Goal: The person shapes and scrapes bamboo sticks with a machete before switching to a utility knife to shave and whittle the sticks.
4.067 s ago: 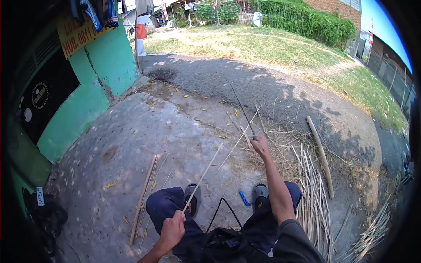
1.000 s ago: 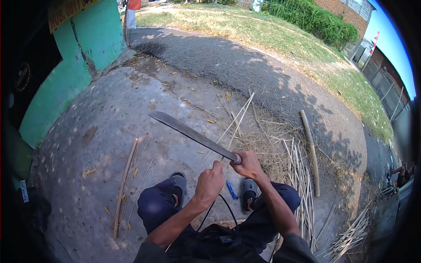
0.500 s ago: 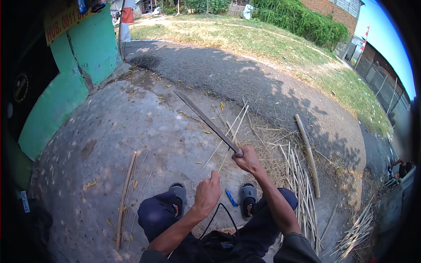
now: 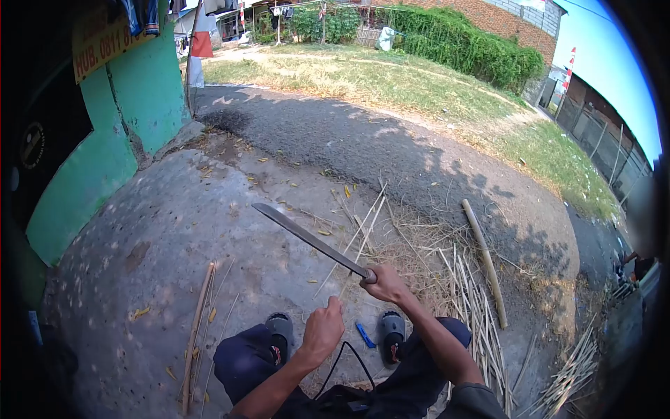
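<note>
Spreads bent knees in dark blue trousers (image 4: pixel 241 359), with a looped black cord (image 4: pixel 357 355) between them. Clenches the left hand (image 4: pixel 324 327) around a thin pale strip (image 4: pixel 347 284), mostly hidden, only a short piece showing above the knuckles. Grasps a machete (image 4: pixel 314 242) by its handle in the right hand (image 4: pixel 386 283), just ahead of the left, with the blade slanting forward and leftward over the ground. Impossible to tell contact from a gap between strip and blade. Shows a long, slim blade of dull dark grey metal, tapered at the tip.

Rests both feet in rounded grey sandals (image 4: pixel 392 328), with a narrow blue object (image 4: pixel 365 335) between them, nearer the right one. Has on the left a straight brown stick (image 4: pixel 197 335) beside thinner strips, on pitted grey concrete (image 4: pixel 181 244). Has on the right a heap of long pale strips (image 4: pixel 481 325); farther out, tangled dry shavings (image 4: pixel 426 234) and a thick round pole (image 4: pixel 484 265). Faces coarse dark asphalt (image 4: pixel 335 136), a cracked green wall (image 4: pixel 157 94) at left, then patchy grass (image 4: pixel 433 94), a leafy hedge (image 4: pixel 447 45) and red brickwork (image 4: pixel 513 31).
</note>
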`<action>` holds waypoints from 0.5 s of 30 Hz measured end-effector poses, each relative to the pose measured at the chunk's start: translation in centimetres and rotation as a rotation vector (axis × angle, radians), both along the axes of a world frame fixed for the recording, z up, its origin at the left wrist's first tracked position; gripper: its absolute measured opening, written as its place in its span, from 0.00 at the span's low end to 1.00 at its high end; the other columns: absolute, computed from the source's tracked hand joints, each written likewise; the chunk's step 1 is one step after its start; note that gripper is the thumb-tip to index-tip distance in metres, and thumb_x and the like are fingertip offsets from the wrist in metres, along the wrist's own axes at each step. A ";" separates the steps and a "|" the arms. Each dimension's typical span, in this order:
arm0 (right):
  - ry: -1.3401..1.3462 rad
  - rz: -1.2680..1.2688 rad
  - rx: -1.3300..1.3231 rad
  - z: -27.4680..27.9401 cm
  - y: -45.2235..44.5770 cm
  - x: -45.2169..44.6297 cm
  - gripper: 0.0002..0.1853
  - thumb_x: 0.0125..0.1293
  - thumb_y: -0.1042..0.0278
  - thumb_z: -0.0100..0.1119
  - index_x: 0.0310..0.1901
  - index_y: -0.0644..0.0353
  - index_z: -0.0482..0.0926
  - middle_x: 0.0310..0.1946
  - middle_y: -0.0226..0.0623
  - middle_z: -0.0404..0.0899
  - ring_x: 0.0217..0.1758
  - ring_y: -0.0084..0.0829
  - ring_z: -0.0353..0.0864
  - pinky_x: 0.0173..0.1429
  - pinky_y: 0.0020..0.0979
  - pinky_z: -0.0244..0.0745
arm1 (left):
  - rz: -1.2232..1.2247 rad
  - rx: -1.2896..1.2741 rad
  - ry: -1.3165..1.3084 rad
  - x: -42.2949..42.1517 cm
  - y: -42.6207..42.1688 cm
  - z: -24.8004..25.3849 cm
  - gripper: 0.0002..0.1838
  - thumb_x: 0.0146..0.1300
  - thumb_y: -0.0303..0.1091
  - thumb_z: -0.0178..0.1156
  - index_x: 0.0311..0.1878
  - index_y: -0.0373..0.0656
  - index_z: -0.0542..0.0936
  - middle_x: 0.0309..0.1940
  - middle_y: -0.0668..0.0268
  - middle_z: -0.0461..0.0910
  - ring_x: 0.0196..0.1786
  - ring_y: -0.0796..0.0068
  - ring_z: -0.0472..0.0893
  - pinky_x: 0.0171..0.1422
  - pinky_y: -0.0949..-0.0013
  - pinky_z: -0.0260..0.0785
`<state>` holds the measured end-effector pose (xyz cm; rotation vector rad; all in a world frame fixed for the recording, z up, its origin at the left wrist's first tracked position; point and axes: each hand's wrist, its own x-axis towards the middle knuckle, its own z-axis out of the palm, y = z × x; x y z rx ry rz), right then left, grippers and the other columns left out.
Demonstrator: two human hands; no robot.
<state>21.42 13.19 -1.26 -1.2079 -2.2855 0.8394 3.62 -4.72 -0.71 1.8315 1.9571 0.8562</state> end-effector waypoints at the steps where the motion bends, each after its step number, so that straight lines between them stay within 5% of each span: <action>1: 0.010 0.033 0.046 -0.6 -0.2 -0.3 0.12 0.55 0.61 0.64 0.31 0.63 0.83 0.24 0.54 0.81 0.29 0.56 0.82 0.40 0.49 0.77 | 0.004 0.006 -0.030 -0.3 -0.1 0.0 0.12 0.82 0.35 0.53 0.43 0.35 0.75 0.23 0.39 0.82 0.32 0.33 0.86 0.35 0.39 0.77; 5: -0.047 -0.076 -0.002 -2.6 5.3 1.6 0.14 0.56 0.60 0.63 0.31 0.66 0.83 0.25 0.55 0.82 0.30 0.52 0.85 0.40 0.48 0.78 | -0.036 0.037 -0.184 -1.0 -1.3 -0.5 0.12 0.82 0.34 0.53 0.42 0.35 0.76 0.24 0.38 0.81 0.33 0.32 0.85 0.35 0.38 0.76; 10: 0.069 -0.407 -0.065 -6.2 10.6 9.4 0.15 0.59 0.60 0.63 0.27 0.66 0.78 0.19 0.43 0.77 0.21 0.37 0.79 0.32 0.44 0.75 | -0.087 0.014 -0.170 -2.3 -2.6 -0.5 0.13 0.82 0.34 0.52 0.41 0.34 0.76 0.26 0.39 0.81 0.35 0.32 0.84 0.35 0.39 0.75; 14: 0.264 -0.682 -0.406 -5.0 9.2 9.6 0.12 0.68 0.61 0.65 0.31 0.60 0.78 0.16 0.27 0.70 0.15 0.22 0.67 0.20 0.30 0.62 | -0.057 0.132 -0.348 -4.6 -1.4 -0.9 0.14 0.82 0.36 0.52 0.45 0.34 0.78 0.28 0.39 0.82 0.32 0.35 0.85 0.32 0.45 0.74; 15: 0.383 -0.709 -0.543 -4.4 8.8 9.4 0.12 0.71 0.60 0.65 0.34 0.59 0.78 0.15 0.23 0.66 0.13 0.18 0.62 0.18 0.27 0.58 | -0.072 0.051 -0.448 -4.9 -1.2 -0.8 0.15 0.85 0.38 0.50 0.47 0.36 0.79 0.25 0.52 0.78 0.28 0.54 0.80 0.31 0.54 0.71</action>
